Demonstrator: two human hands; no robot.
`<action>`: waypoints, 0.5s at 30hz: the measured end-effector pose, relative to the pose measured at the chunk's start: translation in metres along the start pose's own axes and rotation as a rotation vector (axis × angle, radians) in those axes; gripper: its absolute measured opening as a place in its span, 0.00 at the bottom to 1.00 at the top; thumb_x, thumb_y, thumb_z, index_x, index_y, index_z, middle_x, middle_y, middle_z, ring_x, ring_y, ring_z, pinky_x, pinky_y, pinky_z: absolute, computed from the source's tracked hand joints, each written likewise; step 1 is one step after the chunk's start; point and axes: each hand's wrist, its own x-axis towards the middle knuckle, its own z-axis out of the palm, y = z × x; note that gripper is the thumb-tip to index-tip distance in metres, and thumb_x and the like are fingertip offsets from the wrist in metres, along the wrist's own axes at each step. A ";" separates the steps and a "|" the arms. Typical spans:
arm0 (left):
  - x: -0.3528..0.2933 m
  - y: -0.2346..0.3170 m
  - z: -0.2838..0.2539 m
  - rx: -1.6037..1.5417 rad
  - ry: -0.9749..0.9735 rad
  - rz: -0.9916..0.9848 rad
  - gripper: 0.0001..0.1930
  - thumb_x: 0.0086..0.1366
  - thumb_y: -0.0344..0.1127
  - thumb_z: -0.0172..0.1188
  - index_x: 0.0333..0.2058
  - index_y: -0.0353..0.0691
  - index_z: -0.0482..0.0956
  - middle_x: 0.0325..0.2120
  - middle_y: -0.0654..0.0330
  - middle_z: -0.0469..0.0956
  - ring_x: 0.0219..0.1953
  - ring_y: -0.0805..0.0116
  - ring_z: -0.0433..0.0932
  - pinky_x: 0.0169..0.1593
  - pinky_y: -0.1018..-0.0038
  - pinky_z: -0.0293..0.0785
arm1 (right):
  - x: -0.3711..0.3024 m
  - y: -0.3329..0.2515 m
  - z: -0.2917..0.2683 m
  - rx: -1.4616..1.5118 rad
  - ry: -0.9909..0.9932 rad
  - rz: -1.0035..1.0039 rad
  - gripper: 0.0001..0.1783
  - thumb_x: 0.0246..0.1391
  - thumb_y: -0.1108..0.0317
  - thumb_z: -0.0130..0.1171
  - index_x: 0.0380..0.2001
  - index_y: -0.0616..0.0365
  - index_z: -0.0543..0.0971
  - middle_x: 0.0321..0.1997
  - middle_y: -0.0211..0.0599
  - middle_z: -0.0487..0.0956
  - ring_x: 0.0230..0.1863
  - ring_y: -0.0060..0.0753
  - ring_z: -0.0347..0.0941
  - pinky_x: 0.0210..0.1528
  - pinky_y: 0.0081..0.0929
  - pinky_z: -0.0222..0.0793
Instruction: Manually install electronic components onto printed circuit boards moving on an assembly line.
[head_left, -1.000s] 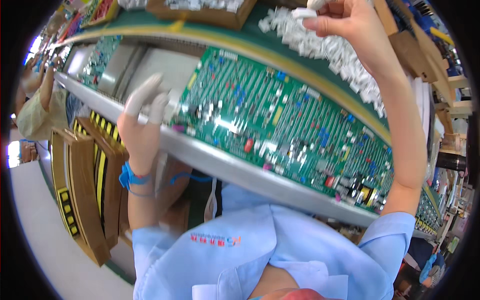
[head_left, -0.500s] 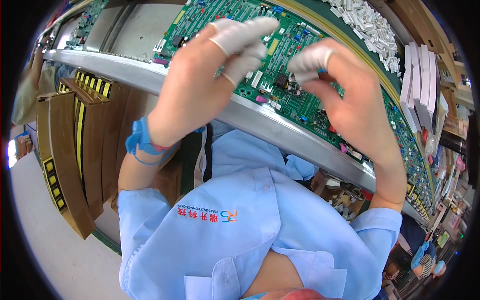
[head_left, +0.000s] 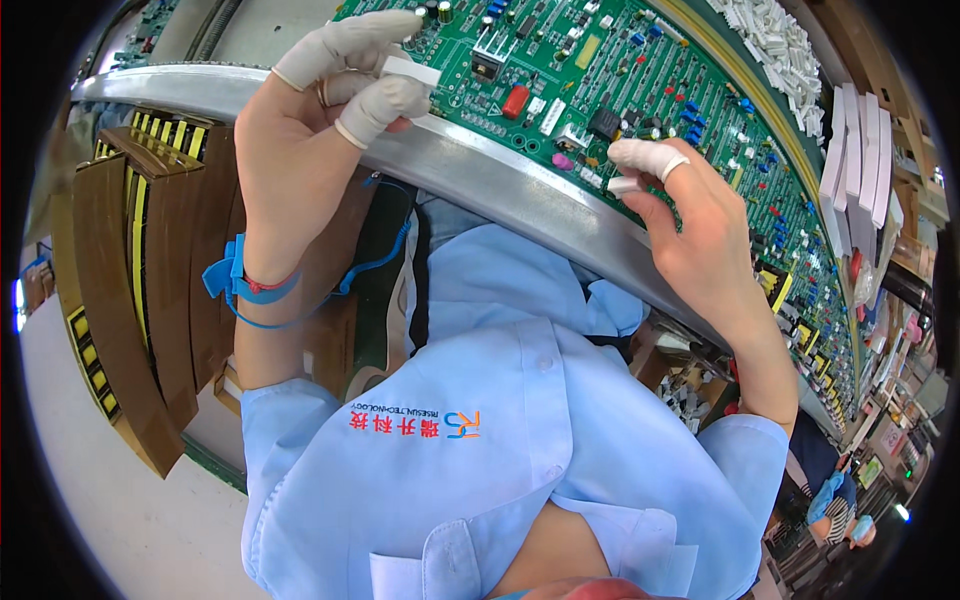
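Observation:
My left hand (head_left: 300, 150) is over the near edge of a green circuit board (head_left: 455, 62), at the left. Its finger and thumb, in white finger cots, pinch a white block-shaped component (head_left: 413, 72). A smaller-looking white block (head_left: 624, 186) sits between the thumb and cot-covered index finger of my right hand (head_left: 705, 225), low over the board's front edge. Between the hands the board carries a red capacitor (head_left: 515, 101), a black relay-like block (head_left: 604, 123) and a heatsink part (head_left: 489, 58). A blue wrist strap (head_left: 250, 280) circles my left wrist.
A silver rail (head_left: 500, 170) runs along the boards' near side. White blocks lie piled (head_left: 785, 70) at the far right, beside upright white strips (head_left: 860, 155). Brown cartons with yellow-black parts (head_left: 130, 270) stand at left. A person (head_left: 835, 510) is at the lower right.
My left hand has moved left, away from the board's middle, and my right hand slightly nearer me. The white blocks now show in both hands. The boards appear shifted in view.

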 end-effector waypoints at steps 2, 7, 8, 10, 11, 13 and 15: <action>-0.002 -0.003 -0.007 0.163 -0.031 0.073 0.17 0.62 0.26 0.61 0.50 0.31 0.76 0.36 0.55 0.80 0.36 0.71 0.80 0.40 0.77 0.77 | 0.001 0.002 0.003 -0.009 0.038 -0.049 0.19 0.42 0.82 0.59 0.41 0.59 0.76 0.33 0.40 0.78 0.34 0.41 0.76 0.34 0.32 0.72; -0.008 -0.007 -0.018 0.206 -0.009 0.100 0.16 0.63 0.29 0.60 0.49 0.32 0.76 0.40 0.55 0.80 0.38 0.70 0.79 0.40 0.75 0.79 | 0.001 0.001 0.001 -0.064 0.026 -0.073 0.20 0.42 0.83 0.59 0.42 0.59 0.76 0.32 0.39 0.78 0.33 0.41 0.76 0.35 0.32 0.73; -0.010 -0.009 -0.022 0.203 -0.007 0.096 0.16 0.63 0.29 0.60 0.49 0.32 0.76 0.40 0.55 0.80 0.38 0.70 0.79 0.40 0.75 0.79 | 0.001 0.000 0.001 -0.064 0.021 -0.072 0.20 0.42 0.83 0.59 0.42 0.59 0.76 0.32 0.39 0.78 0.33 0.41 0.76 0.35 0.32 0.73; -0.014 -0.013 -0.028 0.237 0.077 0.099 0.16 0.64 0.30 0.60 0.49 0.33 0.76 0.42 0.55 0.80 0.38 0.71 0.79 0.40 0.75 0.79 | 0.000 -0.002 0.001 -0.067 0.015 -0.048 0.21 0.42 0.83 0.59 0.43 0.58 0.76 0.31 0.38 0.78 0.33 0.41 0.76 0.35 0.33 0.73; -0.016 -0.013 -0.029 0.233 0.076 0.080 0.16 0.64 0.31 0.59 0.49 0.33 0.76 0.42 0.56 0.80 0.39 0.71 0.80 0.40 0.75 0.80 | 0.000 -0.002 0.001 -0.067 0.009 -0.047 0.21 0.42 0.83 0.59 0.43 0.58 0.76 0.31 0.38 0.78 0.33 0.41 0.76 0.35 0.33 0.73; -0.019 -0.014 -0.033 0.238 0.054 0.077 0.16 0.64 0.31 0.59 0.49 0.33 0.76 0.42 0.56 0.80 0.38 0.71 0.80 0.40 0.75 0.79 | 0.000 -0.003 0.002 -0.043 0.008 -0.042 0.21 0.42 0.83 0.59 0.43 0.57 0.76 0.31 0.38 0.78 0.33 0.42 0.76 0.36 0.33 0.73; -0.019 -0.015 -0.034 0.245 0.030 0.079 0.16 0.65 0.32 0.59 0.49 0.33 0.76 0.42 0.56 0.80 0.38 0.71 0.80 0.40 0.75 0.79 | -0.001 -0.003 0.003 -0.041 0.006 -0.040 0.21 0.42 0.83 0.59 0.43 0.56 0.76 0.31 0.38 0.78 0.33 0.42 0.76 0.35 0.34 0.72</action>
